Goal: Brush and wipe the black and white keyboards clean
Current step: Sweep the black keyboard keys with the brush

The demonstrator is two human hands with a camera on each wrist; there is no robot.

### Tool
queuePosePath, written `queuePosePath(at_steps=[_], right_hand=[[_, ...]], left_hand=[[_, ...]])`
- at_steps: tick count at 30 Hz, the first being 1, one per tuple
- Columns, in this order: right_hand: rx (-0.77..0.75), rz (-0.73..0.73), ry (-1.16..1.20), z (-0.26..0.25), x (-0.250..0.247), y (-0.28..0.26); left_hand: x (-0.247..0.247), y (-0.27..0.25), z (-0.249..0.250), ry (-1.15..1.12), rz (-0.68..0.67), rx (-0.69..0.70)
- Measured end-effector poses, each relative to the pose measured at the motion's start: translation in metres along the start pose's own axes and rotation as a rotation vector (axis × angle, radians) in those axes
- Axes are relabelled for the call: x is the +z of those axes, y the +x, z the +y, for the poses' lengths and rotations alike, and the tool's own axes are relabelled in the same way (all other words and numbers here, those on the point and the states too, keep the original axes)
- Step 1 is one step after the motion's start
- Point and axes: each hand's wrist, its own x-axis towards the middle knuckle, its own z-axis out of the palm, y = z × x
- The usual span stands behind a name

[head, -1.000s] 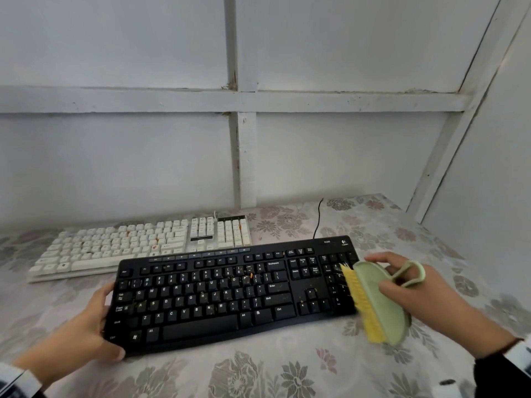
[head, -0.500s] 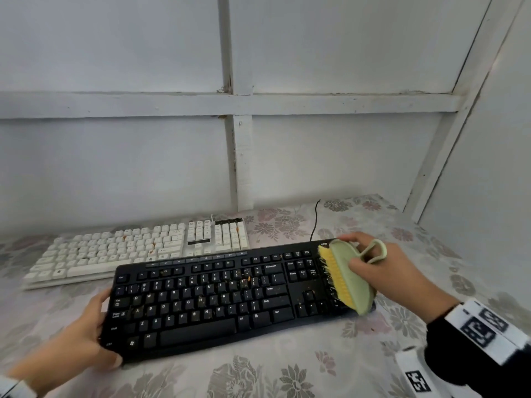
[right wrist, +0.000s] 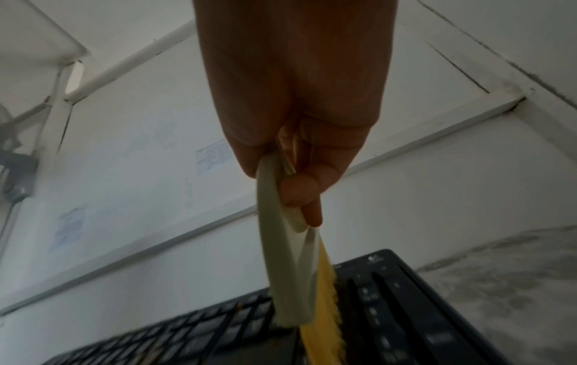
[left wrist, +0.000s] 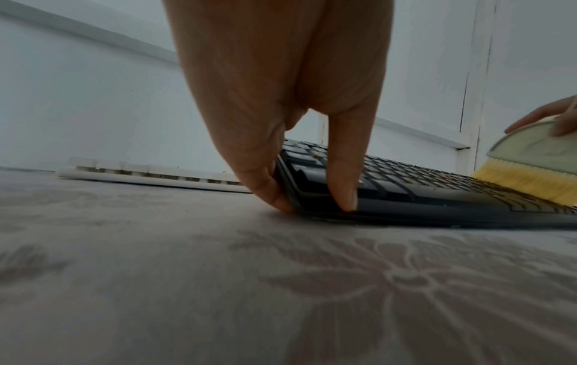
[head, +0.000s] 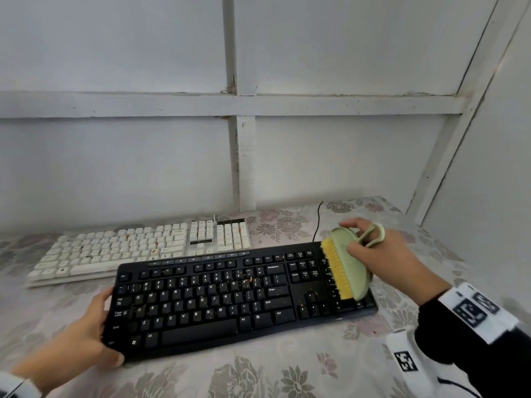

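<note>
My left hand (head: 77,337) pinches the left end of the black keyboard (head: 230,300), thumb on its front corner and fingers against its side edge, on the floral tablecloth (head: 258,374). Behind it lies the white keyboard (head: 138,248), orange crumbs between its matte keys. My right hand (head: 382,254), fingers curled through the loop handle, grips the oval pale-green brush (head: 349,262), its yellow bristles on the number pad.

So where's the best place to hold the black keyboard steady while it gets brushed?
Its left short end, approached from the left, as the left hand does now: thumb on the front corner, fingers along the edge. The black keyboard lies flat, and the brush works the right end, so that side stays clear.
</note>
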Motion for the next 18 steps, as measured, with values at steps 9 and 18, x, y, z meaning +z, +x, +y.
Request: queuePosePath(at_steps=[9,18], right_hand=[[-0.003,-0.051,-0.021,0.000,-0.011,-0.024],[0.022,-0.025,0.018,0.008,0.005,-0.025]], left_hand=[[0.002,0.001,-0.001,-0.038,-0.004,0.023],[0.001,-0.004,0.006,-0.015,-0.037,0.051]])
